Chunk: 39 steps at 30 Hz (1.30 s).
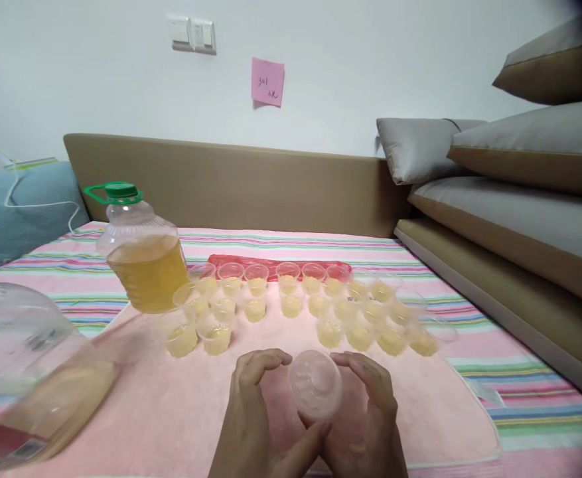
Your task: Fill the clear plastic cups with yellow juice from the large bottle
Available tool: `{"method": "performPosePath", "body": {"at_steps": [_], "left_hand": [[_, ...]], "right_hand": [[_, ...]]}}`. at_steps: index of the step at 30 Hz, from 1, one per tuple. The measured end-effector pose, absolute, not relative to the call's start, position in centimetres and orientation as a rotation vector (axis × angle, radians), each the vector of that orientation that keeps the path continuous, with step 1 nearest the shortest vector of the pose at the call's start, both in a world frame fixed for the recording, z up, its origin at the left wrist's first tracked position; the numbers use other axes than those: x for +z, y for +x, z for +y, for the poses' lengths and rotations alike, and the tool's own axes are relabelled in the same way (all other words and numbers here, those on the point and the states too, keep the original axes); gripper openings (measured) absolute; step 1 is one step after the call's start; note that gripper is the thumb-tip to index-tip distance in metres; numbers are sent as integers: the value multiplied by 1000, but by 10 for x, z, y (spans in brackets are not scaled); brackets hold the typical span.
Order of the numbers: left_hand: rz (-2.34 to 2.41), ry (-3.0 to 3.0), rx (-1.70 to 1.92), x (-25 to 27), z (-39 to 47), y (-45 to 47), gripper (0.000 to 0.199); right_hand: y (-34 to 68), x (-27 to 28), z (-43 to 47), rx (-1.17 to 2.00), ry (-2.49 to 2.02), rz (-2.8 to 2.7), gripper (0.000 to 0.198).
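Note:
A clear plastic cup (315,385) is between my two hands near the front of the pink mat, its round face turned up toward me. My left hand (253,411) curls around its left side, index fingertip at the rim and thumb below. From the other side my right hand (367,405) closes in the same way. Whether it is one cup or several nested together I cannot tell. Beyond my hands stand several clear cups (217,338) of pale yellow liquid on the left, and more such cups (360,336) on the right.
A large jug (148,272) of amber liquid with a green cap stands at the left. Nearer, another big clear bottle (46,392) leans in. A red plastic bag (271,260) lies behind the cups. Stacked cushions (524,206) line the right side.

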State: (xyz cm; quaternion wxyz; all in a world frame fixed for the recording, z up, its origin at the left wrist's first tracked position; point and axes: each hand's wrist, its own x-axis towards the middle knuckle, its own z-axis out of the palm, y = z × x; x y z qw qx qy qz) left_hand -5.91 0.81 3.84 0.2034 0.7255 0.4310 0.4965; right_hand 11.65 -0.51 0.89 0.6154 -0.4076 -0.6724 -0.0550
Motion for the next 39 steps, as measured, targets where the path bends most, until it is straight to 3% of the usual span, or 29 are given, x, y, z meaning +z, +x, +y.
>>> {"method": "performPosePath", "body": {"at_steps": [21,27,33,39], "left_hand": [[1159,1997,1461,41,7,-52,52],[1065,1779,1642,53,12,-56,47],[964,1573,1863,66,41,-85,55],[1317,1936,1650,65,49,-97,59]], "right_hand": [[115,15,-7,-185,-994,-1560,65],[119,12,-6,-262,-1095,-1604,55],[128,5,-6,-211,-1219,-1500,59],[154,40,-6,-142,-1086,-1368,60]]}}
